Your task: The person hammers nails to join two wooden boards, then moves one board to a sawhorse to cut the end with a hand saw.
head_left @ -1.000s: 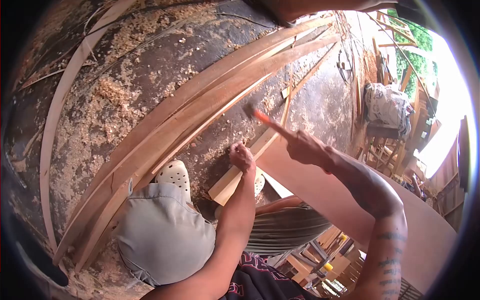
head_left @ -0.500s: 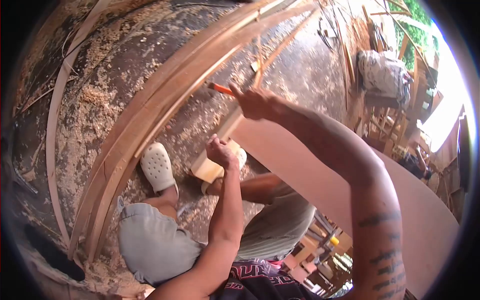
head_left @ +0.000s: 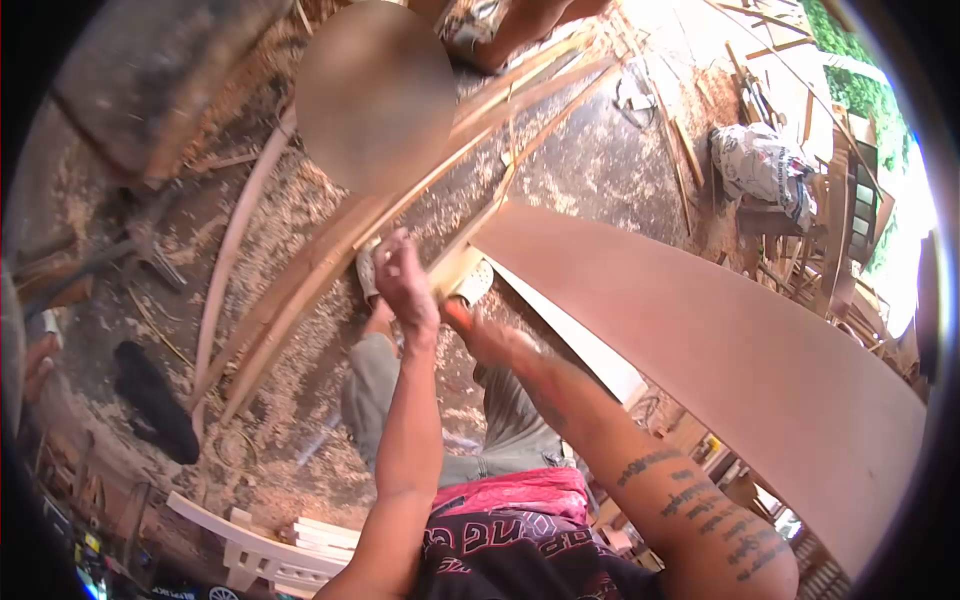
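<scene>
My left hand is raised with its fingers curled together; whether something small is in them I cannot make out. Just to its right, my right hand is closed round an orange-handled tool, whose working end I cannot make out. Beyond both hands lies a wooden block at the narrow end of a long curved brown panel. The panel stretches past my right arm toward the lower right.
Long curved wooden strips run across the shaving-covered floor. Another person's arm shows at the top. A dark shoe-shaped thing lies at left, and a stuffed white sack stands at upper right.
My right hand has come down and toward me with the orange-handled tool, close beside my left hand. My view has shifted, and another person now shows at the top.
</scene>
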Demonstrator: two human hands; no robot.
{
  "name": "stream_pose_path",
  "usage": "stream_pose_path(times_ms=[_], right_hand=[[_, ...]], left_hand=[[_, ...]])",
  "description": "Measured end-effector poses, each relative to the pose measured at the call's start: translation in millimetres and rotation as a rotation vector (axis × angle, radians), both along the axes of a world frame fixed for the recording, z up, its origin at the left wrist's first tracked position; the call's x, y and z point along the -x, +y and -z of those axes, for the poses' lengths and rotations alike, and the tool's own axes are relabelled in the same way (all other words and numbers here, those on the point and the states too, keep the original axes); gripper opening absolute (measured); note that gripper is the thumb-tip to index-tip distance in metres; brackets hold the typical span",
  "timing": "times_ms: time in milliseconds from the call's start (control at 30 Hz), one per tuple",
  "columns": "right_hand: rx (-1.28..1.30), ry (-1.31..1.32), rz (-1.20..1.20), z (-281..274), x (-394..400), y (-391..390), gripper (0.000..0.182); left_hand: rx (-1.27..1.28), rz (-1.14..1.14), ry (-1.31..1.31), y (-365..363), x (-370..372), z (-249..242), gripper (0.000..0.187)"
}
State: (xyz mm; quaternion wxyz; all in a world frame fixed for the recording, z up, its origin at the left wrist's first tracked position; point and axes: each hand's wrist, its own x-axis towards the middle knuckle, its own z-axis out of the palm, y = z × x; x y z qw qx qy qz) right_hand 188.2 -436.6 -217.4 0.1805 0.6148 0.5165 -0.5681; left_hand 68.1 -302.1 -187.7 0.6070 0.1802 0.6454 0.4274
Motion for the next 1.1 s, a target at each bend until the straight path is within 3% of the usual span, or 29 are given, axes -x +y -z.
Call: stream_pose_path(times_ms=[100,200,233,267,300,333,433,533,567,667,767,867,967,1100], right_hand=[[0.132,0.09,0.126,-42.6,13.2,-68.4,0.067],[0.156,0.209,0.41,-72.1,16.6,-146.2,0.062],[0.01,0.399,0.659,-79.3,19.0,-184.2,0.064],[-0.143,0.6,0.893,-88.7,17.9,-202.2,0.066],[0.354,0.156,0.874,-228.5,9.7,-134.9,0.065],[0.286,0.056,0.798,-230.8,3.6,-147.1,0.058],[0.124,-0.234,0.592,-188.4,-8.1,-219.2,0.04],[-0.002,-0.26,0.773,-174.0,-35.8,-294.8,0.043],[-0.101,-0.299,0.824,-144.9,-42.5,-338.6,0.029],[-0.255,-0.333,1.124,-91.1,-39.7,-461.2,0.024],[-0.142,-0.454,1.231,-133.8,-27.7,-541.2,0.022],[0.024,-0.466,1.318,-143.3,2.7,-638.9,0.028],[0.128,-0.61,1.581,-168.1,69.4,-701.4,0.022],[0.313,-0.605,1.929,-193.0,183.0,-753.4,0.021]], left_hand=[[-0.318,0.424,-0.457,14.8,-40.4,-137.6,0.024],[-0.692,1.015,-0.404,-27.3,-100.1,-248.8,0.053],[-0.706,1.359,-0.332,-33.0,-95.7,-324.7,0.068],[-0.966,1.384,-0.223,-53.4,-104.5,-361.7,0.085],[-1.225,1.387,-0.103,-77.5,-118.5,-388.5,0.102],[-1.45,1.192,0.086,-102.2,-133.4,-400.7,0.098],[-1.296,1.444,0.4,-111.0,-157.6,-420.0,0.083],[-1.402,1.223,0.427,-122.2,-163.2,-411.3,0.055],[-1.476,1.113,0.381,-123.9,-164.2,-407.9,0.045],[-1.421,1.167,0.356,-127.1,-166.8,-415.1,0.017],[-1.311,1.178,0.402,-143.3,-165.0,-431.2,0.014],[-1.436,1.149,0.414,-142.3,-169.9,-422.7,0.017],[-1.42,1.15,0.413,-145.8,-170.6,-416.8,0.018],[-1.427,1.149,0.363,-146.3,-172.9,-412.2,0.017]])
